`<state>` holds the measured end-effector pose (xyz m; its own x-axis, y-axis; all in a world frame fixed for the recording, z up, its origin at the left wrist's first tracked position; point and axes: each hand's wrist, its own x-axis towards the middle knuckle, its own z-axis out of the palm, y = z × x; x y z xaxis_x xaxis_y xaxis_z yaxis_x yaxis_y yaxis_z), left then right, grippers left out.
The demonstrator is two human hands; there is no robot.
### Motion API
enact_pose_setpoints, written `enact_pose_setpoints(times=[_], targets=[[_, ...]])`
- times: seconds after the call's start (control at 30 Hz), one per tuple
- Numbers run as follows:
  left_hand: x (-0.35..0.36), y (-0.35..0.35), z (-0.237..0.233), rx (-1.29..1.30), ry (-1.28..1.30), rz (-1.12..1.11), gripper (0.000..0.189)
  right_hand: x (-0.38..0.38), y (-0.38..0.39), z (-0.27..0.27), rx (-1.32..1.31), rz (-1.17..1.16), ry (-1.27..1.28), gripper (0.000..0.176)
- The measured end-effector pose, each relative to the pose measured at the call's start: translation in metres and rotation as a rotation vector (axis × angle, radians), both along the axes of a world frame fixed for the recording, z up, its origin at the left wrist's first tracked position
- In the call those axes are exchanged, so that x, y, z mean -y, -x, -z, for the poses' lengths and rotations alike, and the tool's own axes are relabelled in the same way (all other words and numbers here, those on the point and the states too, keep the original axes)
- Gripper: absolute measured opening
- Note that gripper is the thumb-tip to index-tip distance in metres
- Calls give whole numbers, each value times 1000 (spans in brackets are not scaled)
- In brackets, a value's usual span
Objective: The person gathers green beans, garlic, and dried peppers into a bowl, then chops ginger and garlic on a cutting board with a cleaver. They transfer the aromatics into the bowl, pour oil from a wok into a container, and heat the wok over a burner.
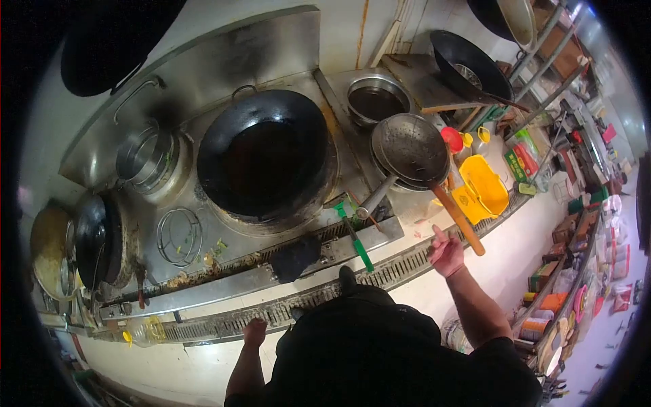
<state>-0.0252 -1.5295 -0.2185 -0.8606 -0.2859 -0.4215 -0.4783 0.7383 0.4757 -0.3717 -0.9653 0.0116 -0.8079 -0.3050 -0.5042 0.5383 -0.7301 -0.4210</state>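
My right hand [446, 252] is open, fingers spread, just left of a wooden handle [460, 220]. That handle runs up to a perforated metal strainer [411, 146] lying over a pot, with a second, metal handle [377, 197] sticking out beside it. Low by my left side, my left hand [255, 332] is curled closed with nothing showing in it. In front of me a big black wok [264, 152] sits on the stove burner, dark inside. A green-handled tool [361, 251] and a black cloth [296, 258] lie across the stove's front edge.
Right of the strainer stands a yellow bin [483, 188]. A pot of dark liquid [378, 102] and another wok [468, 68] are behind. Left are a wire ring [179, 236], a steel pot [146, 159] and more woks [102, 237]. A floor grate [271, 313] runs along the stove.
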Motion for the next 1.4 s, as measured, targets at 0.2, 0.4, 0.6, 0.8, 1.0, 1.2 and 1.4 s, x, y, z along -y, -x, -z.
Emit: enact_pose_setpoints(times=[0.2, 0.4, 0.6, 0.8, 1.0, 1.2, 1.4], targets=[[-4, -32, -15, -30, 213, 504, 4, 90, -13, 7, 76, -589, -239, 35], [-5, -28, -18, -256, -38, -102, 16, 183, 4, -25, -135, -749, -170, 47], [-23, 6, -54, -53, -129, -306, 26, 206, 47, -55, -5, -308, 335, 45], [-21, -38, -25, -142, 207, 400, 10, 152, 28, -48, 120, -218, -40, 17], [-8, -79, -2, 109, 295, 472, 10, 55, 1, -65, 108, 3, -548, 17], [-3, -36, -1, 52, 285, 348, 9, -19, 15, -66, 27, 54, -704, 21], [-59, 98, -121, -372, -526, -493, 22, -8, 6, -52, -11, 153, -505, 37]])
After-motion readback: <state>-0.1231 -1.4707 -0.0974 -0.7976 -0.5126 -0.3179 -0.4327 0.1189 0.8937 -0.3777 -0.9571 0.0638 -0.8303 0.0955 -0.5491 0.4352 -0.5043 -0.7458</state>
